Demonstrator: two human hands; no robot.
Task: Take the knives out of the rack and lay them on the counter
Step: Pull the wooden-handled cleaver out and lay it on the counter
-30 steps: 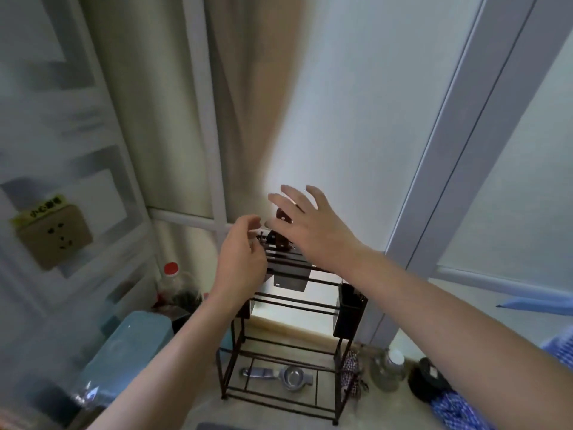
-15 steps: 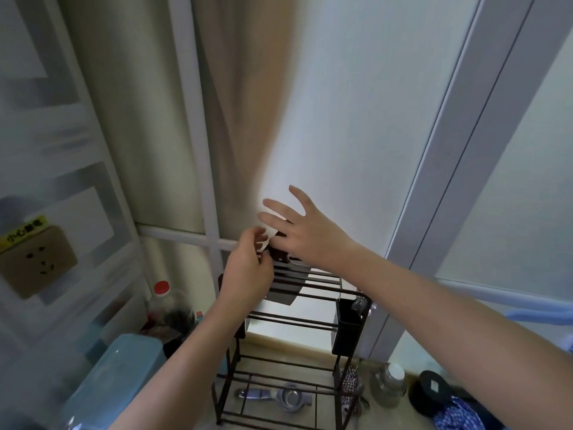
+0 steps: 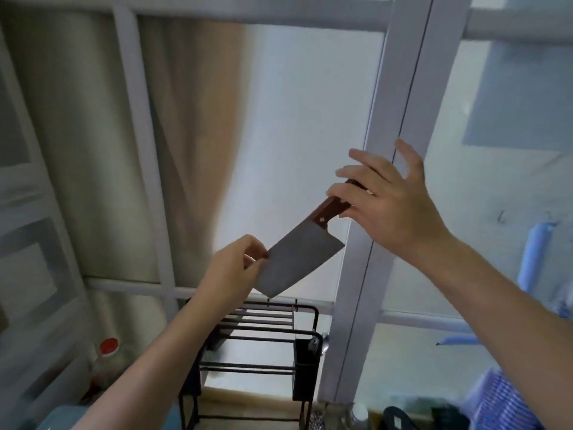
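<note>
Cleaver in air between both hands, clear above rack, blade slanting down-left. Left hand pinches blade's outer end between thumb and fingers. Right hand at wooden handle: lower fingers touch it, others spread wide. Rack below left hand; black cup on rack's right side. Red-capped bottle lower left.

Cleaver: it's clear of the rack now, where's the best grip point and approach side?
Grip the cleaver by its wooden handle, from the upper right, where the right hand sits. The handle points up-right, free of the rack; the left hand only pinches the bare blade's edge, which looks riskier.
</note>
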